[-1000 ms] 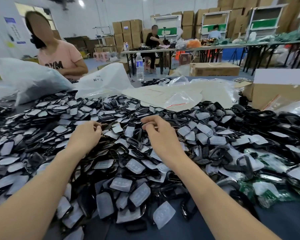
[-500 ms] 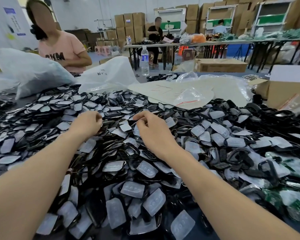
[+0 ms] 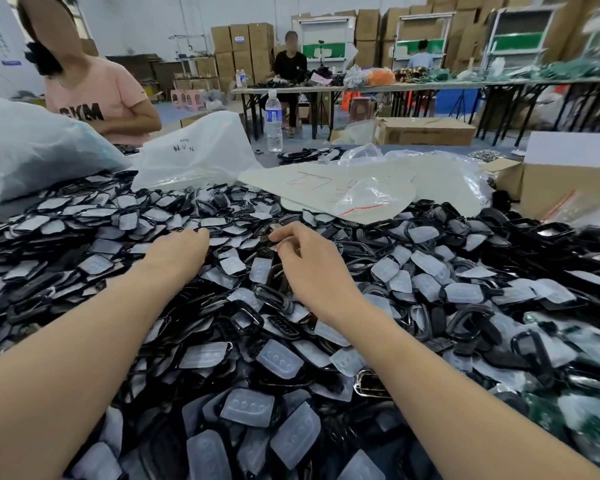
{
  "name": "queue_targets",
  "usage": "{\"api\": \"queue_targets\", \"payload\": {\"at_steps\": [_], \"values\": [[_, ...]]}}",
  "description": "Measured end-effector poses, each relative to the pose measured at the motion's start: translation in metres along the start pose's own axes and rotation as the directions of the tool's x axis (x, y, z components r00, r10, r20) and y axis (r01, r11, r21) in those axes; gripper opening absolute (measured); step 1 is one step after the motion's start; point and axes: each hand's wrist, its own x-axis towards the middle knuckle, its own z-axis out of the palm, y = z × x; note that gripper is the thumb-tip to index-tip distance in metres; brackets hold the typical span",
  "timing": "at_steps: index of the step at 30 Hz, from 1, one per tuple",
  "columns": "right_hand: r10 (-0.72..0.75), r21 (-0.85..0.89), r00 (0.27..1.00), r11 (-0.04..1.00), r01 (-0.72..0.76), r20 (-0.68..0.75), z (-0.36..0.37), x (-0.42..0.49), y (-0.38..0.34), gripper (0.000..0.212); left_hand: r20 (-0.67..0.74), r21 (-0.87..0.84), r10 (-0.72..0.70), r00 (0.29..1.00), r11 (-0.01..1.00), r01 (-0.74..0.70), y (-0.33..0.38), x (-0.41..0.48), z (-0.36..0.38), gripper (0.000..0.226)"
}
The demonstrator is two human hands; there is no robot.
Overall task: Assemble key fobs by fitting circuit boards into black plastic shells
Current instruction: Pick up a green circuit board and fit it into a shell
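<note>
Both hands reach into a heap of black plastic shells (image 3: 246,319) and clear button pads (image 3: 280,362) that covers the table. The left hand (image 3: 179,252) lies knuckles up with its fingers curled into the heap; what it holds cannot be told. The right hand (image 3: 305,263) curls its fingertips close around a small dark part, the grip unclear. Green circuit boards (image 3: 577,422) lie at the right edge. A pink shirt (image 3: 94,95) reads "KM", a white bag (image 3: 194,147) carries blurred handwriting, and a paper sheet (image 3: 312,183) has red scrawl.

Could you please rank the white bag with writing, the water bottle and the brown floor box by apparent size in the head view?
1. White bag
2. Box
3. Bottle
The box sits farther back, so its real size may be greater.
</note>
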Motion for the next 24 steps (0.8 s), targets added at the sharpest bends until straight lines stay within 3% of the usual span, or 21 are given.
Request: {"api": "queue_targets", "payload": {"at_steps": [10, 18, 21, 24], "values": [[0.004, 0.002, 0.999, 1.000, -0.004, -0.041, -0.010, -0.004, 0.010, 0.026, -0.068, 0.088, -0.008, 0.998, 0.996, 0.014, 0.011, -0.009, 0.001, 0.030], [0.001, -0.014, 0.998, 1.000, -0.001, -0.066, -0.028, -0.010, 0.018, 0.025, -0.118, 0.152, -0.015, 0.993, 0.988, 0.033, 0.010, -0.014, -0.001, 0.025], [-0.001, -0.005, 0.996, 1.000, 0.001, -0.086, -0.033, -0.011, 0.020, 0.025, -0.153, 0.046, -0.038, 0.987, 0.998, 0.045, 0.003, -0.016, -0.007, 0.018], [0.019, 0.067, 0.995, 0.998, -0.013, -0.093, -0.036, -0.010, 0.021, 0.025, -0.330, -0.303, -0.137, 0.934, 0.952, 0.033, -0.004, -0.016, -0.021, 0.014]]}}
